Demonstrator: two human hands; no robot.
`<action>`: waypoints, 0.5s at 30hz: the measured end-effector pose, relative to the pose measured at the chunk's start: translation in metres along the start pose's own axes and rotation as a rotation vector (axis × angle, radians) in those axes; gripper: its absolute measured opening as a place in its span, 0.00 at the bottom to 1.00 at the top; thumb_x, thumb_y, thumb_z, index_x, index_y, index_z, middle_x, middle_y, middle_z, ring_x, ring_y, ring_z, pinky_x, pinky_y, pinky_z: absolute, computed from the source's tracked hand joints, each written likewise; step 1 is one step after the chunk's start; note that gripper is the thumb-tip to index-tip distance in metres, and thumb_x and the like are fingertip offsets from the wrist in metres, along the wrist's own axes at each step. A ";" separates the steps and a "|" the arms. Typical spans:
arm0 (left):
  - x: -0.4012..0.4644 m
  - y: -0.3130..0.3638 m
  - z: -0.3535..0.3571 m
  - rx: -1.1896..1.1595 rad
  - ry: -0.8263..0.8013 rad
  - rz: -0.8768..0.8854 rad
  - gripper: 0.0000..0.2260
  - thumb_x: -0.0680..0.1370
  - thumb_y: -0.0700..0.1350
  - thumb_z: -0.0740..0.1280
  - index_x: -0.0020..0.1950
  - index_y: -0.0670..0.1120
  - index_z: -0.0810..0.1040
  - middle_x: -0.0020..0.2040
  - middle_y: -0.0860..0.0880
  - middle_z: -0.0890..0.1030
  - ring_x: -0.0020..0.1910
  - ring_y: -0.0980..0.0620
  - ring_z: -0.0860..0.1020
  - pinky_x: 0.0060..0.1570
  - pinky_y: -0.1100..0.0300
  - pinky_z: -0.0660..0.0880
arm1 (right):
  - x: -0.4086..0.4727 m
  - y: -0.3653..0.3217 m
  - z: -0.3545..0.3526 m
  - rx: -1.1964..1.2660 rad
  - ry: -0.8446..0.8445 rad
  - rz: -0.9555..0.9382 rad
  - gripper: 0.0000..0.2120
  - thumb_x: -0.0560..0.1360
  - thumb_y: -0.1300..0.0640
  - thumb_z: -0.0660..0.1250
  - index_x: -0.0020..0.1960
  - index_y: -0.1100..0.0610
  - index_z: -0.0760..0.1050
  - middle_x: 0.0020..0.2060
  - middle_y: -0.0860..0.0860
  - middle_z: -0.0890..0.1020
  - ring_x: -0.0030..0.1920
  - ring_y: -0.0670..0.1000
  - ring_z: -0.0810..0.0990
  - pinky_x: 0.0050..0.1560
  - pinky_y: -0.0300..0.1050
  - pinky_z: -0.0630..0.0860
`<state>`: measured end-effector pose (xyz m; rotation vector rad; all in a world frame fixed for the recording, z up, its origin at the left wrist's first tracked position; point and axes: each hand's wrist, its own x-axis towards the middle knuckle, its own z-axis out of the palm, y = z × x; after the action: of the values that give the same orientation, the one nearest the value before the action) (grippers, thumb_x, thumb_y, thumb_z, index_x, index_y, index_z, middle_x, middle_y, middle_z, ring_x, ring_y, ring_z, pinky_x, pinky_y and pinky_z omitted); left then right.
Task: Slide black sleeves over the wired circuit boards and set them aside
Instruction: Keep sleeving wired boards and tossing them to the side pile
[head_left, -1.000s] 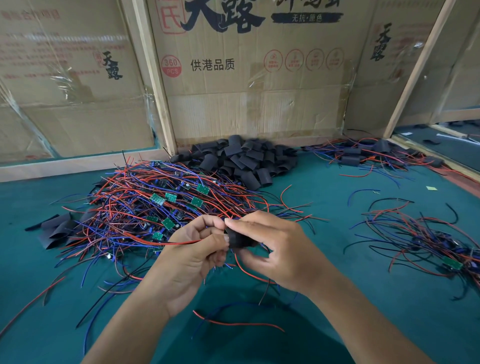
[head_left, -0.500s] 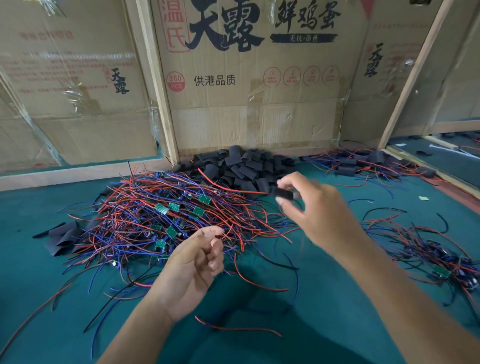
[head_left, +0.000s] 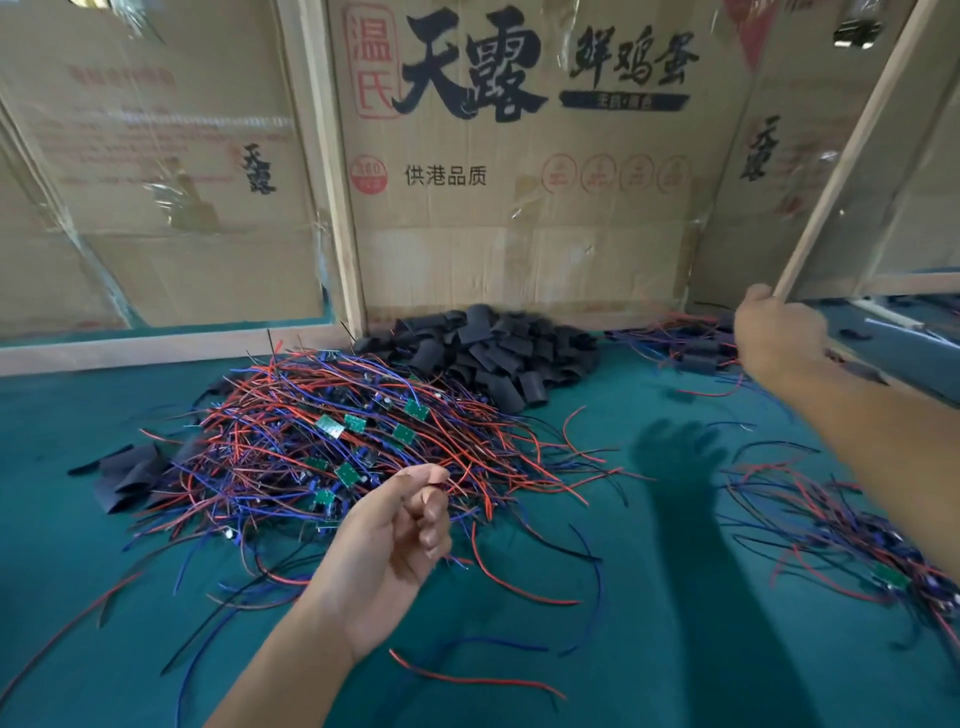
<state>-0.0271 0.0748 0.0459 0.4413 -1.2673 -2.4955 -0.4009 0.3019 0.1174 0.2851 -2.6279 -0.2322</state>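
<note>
- Our left hand (head_left: 395, 540) hovers with fingers loosely curled, holding nothing; the tangled heap of red-and-blue-wired green circuit boards (head_left: 343, 447) lies just beyond its fingertips
- Our right hand (head_left: 779, 332) reaches far right over the sleeved boards (head_left: 691, 348); we cannot tell its grip
- The pile of black sleeves (head_left: 493, 353) lies between both hands

Both forearms (head_left: 291, 644) and hands (head_left: 395, 545) are bare, no sleeves visible.
</note>
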 end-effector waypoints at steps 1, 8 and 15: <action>0.001 -0.001 0.000 0.020 0.018 -0.010 0.12 0.72 0.47 0.66 0.51 0.42 0.74 0.32 0.49 0.66 0.28 0.53 0.62 0.33 0.57 0.59 | -0.002 -0.011 0.003 0.039 -0.064 0.012 0.14 0.74 0.69 0.64 0.59 0.66 0.69 0.48 0.64 0.83 0.48 0.67 0.83 0.39 0.51 0.72; 0.006 -0.009 -0.005 0.014 -0.038 -0.009 0.09 0.72 0.46 0.67 0.46 0.41 0.79 0.33 0.47 0.65 0.28 0.52 0.62 0.28 0.60 0.62 | -0.047 -0.139 0.009 0.515 -0.326 -0.209 0.12 0.79 0.50 0.63 0.44 0.56 0.78 0.44 0.57 0.82 0.42 0.57 0.78 0.40 0.45 0.72; 0.007 -0.008 -0.005 -0.024 -0.041 -0.007 0.07 0.73 0.44 0.66 0.46 0.41 0.80 0.32 0.47 0.66 0.27 0.52 0.62 0.27 0.60 0.62 | -0.069 -0.211 0.003 0.590 -0.404 -0.323 0.24 0.74 0.35 0.69 0.49 0.57 0.73 0.42 0.52 0.79 0.40 0.55 0.78 0.32 0.46 0.69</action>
<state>-0.0328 0.0726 0.0360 0.3907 -1.2516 -2.5354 -0.3090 0.1151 0.0391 0.9495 -2.9815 0.4395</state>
